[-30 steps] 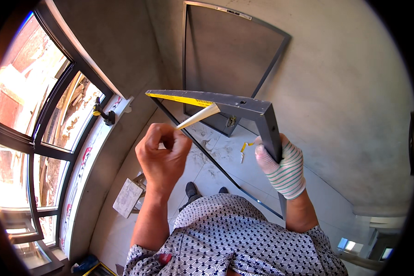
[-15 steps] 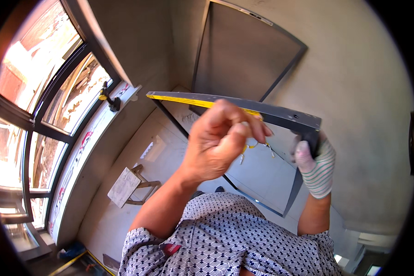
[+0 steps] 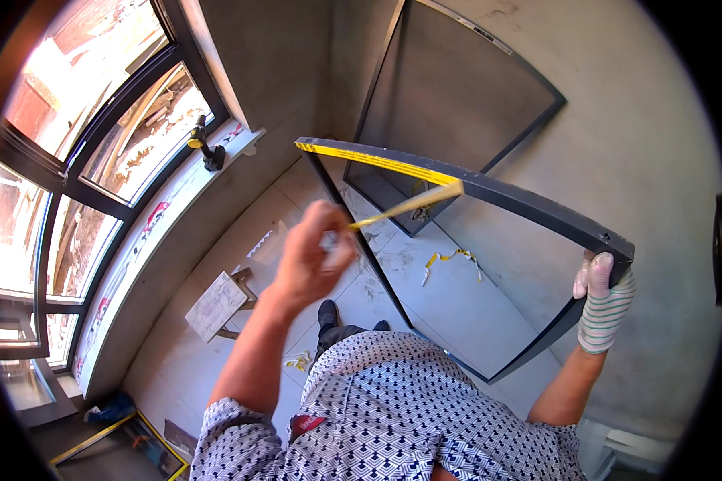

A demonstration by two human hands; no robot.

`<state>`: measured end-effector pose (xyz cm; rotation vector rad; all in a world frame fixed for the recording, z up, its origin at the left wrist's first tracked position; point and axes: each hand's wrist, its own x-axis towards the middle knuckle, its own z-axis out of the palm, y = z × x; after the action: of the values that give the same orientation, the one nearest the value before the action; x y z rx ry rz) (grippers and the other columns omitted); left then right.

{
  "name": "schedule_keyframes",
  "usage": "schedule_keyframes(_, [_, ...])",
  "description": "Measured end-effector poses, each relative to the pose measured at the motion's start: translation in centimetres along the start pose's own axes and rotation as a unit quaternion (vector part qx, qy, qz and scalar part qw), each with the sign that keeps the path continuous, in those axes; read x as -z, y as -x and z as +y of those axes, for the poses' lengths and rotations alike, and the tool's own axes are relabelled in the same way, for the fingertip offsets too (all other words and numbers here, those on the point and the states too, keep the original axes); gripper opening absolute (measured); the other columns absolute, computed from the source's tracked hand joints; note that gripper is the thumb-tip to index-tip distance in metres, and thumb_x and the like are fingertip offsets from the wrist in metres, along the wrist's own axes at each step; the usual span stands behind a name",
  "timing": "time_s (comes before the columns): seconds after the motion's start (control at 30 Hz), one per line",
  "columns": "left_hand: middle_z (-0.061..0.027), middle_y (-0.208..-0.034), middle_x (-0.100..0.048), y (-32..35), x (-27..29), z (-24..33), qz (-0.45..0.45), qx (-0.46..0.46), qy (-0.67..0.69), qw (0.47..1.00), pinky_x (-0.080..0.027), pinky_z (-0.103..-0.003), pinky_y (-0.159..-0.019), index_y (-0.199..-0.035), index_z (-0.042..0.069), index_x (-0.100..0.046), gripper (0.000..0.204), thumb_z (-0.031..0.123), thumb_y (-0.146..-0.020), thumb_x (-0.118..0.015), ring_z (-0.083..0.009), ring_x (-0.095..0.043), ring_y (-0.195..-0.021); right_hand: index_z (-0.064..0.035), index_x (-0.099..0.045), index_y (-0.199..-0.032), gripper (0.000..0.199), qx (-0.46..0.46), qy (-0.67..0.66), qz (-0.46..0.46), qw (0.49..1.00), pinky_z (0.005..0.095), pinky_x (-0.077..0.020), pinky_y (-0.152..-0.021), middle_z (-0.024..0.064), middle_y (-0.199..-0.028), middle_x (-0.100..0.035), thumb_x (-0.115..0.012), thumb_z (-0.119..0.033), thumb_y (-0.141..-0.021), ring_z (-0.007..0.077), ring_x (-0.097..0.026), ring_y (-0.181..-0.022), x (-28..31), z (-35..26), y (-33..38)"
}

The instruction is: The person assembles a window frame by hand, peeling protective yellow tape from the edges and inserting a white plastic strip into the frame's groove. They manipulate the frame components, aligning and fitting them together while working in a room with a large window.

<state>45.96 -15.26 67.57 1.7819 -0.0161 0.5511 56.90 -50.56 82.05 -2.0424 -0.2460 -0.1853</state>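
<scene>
A dark grey metal frame (image 3: 537,207) is held up before me, its long top bar sloping down to the right. My right hand (image 3: 606,309), in a white glove with green stripes, grips the frame's right corner, thumb on the near side. My bare left hand (image 3: 314,252) is closed on the free end of a yellow film strip (image 3: 409,205). This strip stretches from my fingers to the bar's face, where it folds back. To the left of that fold, yellow film (image 3: 377,161) still covers the bar; to the right the bar shows bare grey.
A mesh screen panel (image 3: 465,88) leans against the far wall. On the windowsill stands a yellow-and-black cordless drill (image 3: 208,150). A small stool (image 3: 218,306) is on the tiled floor, with loose yellow strips (image 3: 451,256) farther right. A yellow-edged frame (image 3: 120,449) lies lower left.
My left hand has moved left and down from the bar, drawing the yellow strip out taut. My right hand and the frame's right corner have shifted to the right and slightly down.
</scene>
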Motion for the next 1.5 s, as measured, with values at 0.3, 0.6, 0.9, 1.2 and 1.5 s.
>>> schedule_keyframes(0.3, [-0.0155,-0.078,-0.057,12.9,18.3,-9.8,0.075,0.184,-0.473,0.859,-0.051,-0.045,-0.065,-0.089,0.006,-0.048,0.015,0.008,-0.087,-0.063,-0.037,-0.061,-0.073,-0.0033,-0.062,-0.101,0.055,0.013,0.018,0.017,1.0,0.0261,-0.0376,-0.047,-0.0003,-0.066,-0.048,-0.065,-0.057,-0.094,0.0092,-0.043,-0.052,2.8,1.8,-0.7])
schedule_keyframes(0.6, [-0.0169,-0.093,-0.066,20.7,32.0,-10.5,0.112,0.329,-0.641,0.685,-0.052,-0.052,-0.075,-0.098,0.009,-0.05,0.015,0.022,-0.093,-0.055,-0.0388,-0.066,-0.091,-0.0054,-0.059,-0.092,0.057,0.051,-0.007,-0.031,0.998,0.0265,-0.0373,-0.046,-0.0001,-0.064,-0.047,-0.065,-0.062,-0.091,0.0098,-0.044,-0.05,4.1,2.9,-1.7])
schedule_keyframes(0.9, [-0.0202,-0.104,-0.069,24.0,35.9,-6.6,0.146,0.482,-0.683,0.529,-0.053,-0.052,-0.083,-0.112,0.005,-0.049,0.025,0.022,-0.096,-0.055,-0.0394,-0.066,-0.103,-0.0053,-0.055,-0.087,0.065,0.063,-0.036,-0.06,0.996,0.0258,-0.0364,-0.045,-0.0005,-0.059,-0.046,-0.067,-0.07,-0.084,0.0098,-0.045,-0.049,5.9,4.2,-2.0])
schedule_keyframes(1.2, [-0.0233,-0.108,-0.07,27.3,37.9,-2.8,0.191,0.593,-0.659,0.421,-0.053,-0.054,-0.085,-0.113,0.004,-0.048,0.024,0.023,-0.099,-0.051,-0.0424,-0.068,-0.105,-0.0029,-0.053,-0.092,0.073,0.056,-0.059,-0.079,0.994,0.0243,-0.0351,-0.042,-0.0023,-0.056,-0.044,-0.069,-0.073,-0.078,0.0077,-0.043,-0.046,6.4,3.8,-2.3])
schedule_keyframes(1.5, [-0.0233,-0.119,-0.068,29.7,38.4,0.8,0.24,0.655,-0.637,0.327,-0.053,-0.053,-0.092,-0.122,0.005,-0.055,0.031,0.022,-0.096,-0.053,-0.0428,-0.065,-0.113,-0.0055,-0.051,-0.09,0.073,0.053,-0.06,-0.104,0.991,0.0238,-0.0311,-0.041,-0.0035,-0.059,-0.042,-0.067,-0.076,-0.076,0.006,-0.039,-0.046,6.9,4.6,-2.9])
